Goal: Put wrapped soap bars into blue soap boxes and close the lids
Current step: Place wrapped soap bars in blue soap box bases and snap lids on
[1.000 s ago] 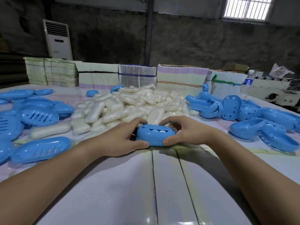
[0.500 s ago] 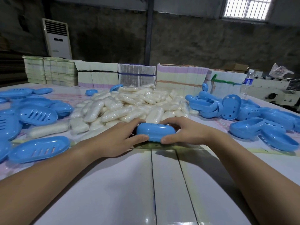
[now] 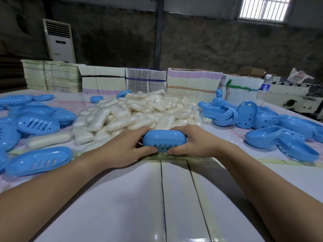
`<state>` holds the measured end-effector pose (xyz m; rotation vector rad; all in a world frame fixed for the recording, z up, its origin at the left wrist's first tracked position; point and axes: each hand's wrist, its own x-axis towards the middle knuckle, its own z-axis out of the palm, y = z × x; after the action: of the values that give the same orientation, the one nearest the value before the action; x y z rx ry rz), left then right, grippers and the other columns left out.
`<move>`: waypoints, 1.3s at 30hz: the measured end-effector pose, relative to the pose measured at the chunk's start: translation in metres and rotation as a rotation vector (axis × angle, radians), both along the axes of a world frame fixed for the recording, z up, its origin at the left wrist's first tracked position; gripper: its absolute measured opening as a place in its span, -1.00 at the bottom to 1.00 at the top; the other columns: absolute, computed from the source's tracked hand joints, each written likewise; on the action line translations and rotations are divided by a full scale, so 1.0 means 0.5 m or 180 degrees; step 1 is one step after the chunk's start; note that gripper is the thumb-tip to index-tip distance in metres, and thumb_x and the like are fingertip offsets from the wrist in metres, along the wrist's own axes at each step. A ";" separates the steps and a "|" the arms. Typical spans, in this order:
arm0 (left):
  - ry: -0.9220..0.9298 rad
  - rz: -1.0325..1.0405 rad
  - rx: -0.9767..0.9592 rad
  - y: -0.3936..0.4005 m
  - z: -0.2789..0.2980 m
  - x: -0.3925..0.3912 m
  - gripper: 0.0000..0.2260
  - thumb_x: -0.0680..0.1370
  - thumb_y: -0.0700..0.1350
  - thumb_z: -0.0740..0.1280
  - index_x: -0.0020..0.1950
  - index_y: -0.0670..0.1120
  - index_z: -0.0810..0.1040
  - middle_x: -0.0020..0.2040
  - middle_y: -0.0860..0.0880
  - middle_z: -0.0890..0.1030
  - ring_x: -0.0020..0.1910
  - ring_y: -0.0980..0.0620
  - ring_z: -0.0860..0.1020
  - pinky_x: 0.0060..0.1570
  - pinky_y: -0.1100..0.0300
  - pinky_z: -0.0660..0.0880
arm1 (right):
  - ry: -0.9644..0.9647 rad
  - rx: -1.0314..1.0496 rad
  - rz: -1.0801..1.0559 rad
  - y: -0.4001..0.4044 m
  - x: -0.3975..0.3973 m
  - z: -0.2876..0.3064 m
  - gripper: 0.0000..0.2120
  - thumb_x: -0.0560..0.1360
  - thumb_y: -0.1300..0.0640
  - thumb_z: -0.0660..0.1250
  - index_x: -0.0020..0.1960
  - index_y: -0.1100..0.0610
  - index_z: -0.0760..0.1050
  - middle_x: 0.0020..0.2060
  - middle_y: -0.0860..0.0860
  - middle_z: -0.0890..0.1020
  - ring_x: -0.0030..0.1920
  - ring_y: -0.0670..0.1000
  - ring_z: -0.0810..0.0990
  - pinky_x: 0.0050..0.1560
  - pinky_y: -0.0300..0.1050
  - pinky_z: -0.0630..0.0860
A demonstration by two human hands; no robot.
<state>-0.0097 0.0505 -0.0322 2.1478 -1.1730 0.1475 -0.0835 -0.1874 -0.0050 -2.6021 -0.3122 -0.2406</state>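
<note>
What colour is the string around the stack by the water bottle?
Green, seen in the head view: the string crosses the pale stack left of the bottle.

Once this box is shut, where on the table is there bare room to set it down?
Bare white table lies near the person, between the forearms, below the soap box held by the left hand and right hand. Crowded: blue trays on the left, the wrapped soap pile straight ahead, blue lids on the right.
</note>
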 end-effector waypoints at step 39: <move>-0.0328 -0.0358 -0.0465 0.010 0.015 0.005 -0.66 0.51 0.38 0.23 0.20 0.31 0.57 0.04 0.30 0.63 -0.01 0.27 0.63 -0.16 0.41 0.55 | -0.0682 -0.0316 -0.2092 -0.199 -0.147 0.051 -0.43 0.47 -0.32 0.25 0.44 -0.27 0.23 0.04 -0.04 0.60 -0.06 0.03 0.57 -0.01 -0.02 0.50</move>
<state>-0.0073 0.0557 -0.0248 1.9622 -1.2974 0.2878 -0.1571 -0.2868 0.0207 -2.6977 0.4866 -0.7447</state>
